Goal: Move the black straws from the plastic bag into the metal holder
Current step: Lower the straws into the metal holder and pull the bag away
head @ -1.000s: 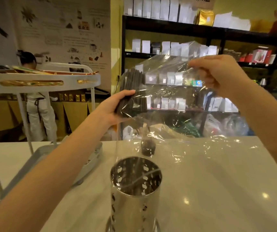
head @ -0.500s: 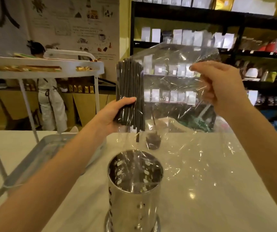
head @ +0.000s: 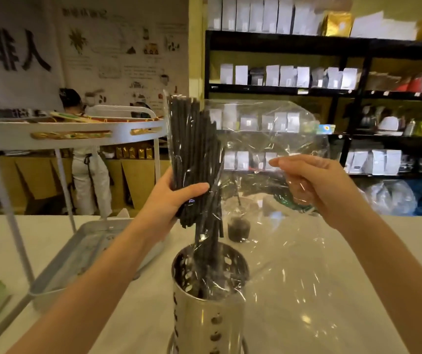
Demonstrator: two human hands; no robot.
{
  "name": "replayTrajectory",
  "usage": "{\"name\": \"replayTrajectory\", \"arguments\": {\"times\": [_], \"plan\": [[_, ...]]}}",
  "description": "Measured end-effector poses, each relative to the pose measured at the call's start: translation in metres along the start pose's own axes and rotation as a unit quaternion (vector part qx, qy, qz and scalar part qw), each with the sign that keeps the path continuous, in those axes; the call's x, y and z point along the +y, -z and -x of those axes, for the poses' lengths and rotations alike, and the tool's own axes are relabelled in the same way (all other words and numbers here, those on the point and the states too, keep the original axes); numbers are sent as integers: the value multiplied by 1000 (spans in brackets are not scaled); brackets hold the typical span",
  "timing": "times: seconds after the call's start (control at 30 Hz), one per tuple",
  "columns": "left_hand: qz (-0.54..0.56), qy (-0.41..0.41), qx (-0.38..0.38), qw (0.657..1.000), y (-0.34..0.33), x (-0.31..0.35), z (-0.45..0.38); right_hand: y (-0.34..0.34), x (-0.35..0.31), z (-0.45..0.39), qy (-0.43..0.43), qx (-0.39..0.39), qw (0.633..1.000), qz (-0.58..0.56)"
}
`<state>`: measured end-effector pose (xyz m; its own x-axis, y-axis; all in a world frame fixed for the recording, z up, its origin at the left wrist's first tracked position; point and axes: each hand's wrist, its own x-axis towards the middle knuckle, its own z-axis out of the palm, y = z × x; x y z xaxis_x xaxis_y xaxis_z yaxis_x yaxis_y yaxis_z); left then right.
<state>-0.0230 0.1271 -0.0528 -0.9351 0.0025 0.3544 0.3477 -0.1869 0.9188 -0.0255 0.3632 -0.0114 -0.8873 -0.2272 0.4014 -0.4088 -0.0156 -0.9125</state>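
A bundle of black straws point(head: 194, 144) stands nearly upright inside a clear plastic bag point(head: 263, 139). My left hand point(head: 179, 198) grips the bundle through the bag near its lower half. Some straws have slid down, and their lower ends reach into the perforated metal holder point(head: 209, 310) on the white counter below. My right hand point(head: 312, 185) pinches the loose side of the bag, to the right of the bundle and above the holder. The bag's open end drapes over the holder's rim.
A metal tray point(head: 82, 254) lies on the counter at the left, under a white rack point(head: 72, 134). A small dark cup point(head: 239, 228) stands behind the holder. Another person stands far behind the rack. Black shelves with white packets fill the back right.
The straw bundle has been tilted upright and lowered over the holder, and some straws have slid down into it. My right hand has dropped lower while keeping hold of the bag.
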Motion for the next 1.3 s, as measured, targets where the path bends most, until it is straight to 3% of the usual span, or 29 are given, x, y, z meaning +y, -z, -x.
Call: {"name": "replayTrajectory", "arguments": {"times": [0.2,0.47,0.93,1.1,1.3], "plan": [[-53,-42,21,998,-6,8,12,-2,13,8,8,25,1000,-5],[-58,-86,11,995,-9,18,20,-20,20,19,-19,-127,992,10],[-32,-79,9,996,-5,22,18,-28,20,9,35,-32,998,38],[-37,-92,8,995,-6,19,20,-41,20,13,35,-71,994,80],[-51,-82,-19,995,-3,25,20,-44,19,7,79,-58,989,114]]}}
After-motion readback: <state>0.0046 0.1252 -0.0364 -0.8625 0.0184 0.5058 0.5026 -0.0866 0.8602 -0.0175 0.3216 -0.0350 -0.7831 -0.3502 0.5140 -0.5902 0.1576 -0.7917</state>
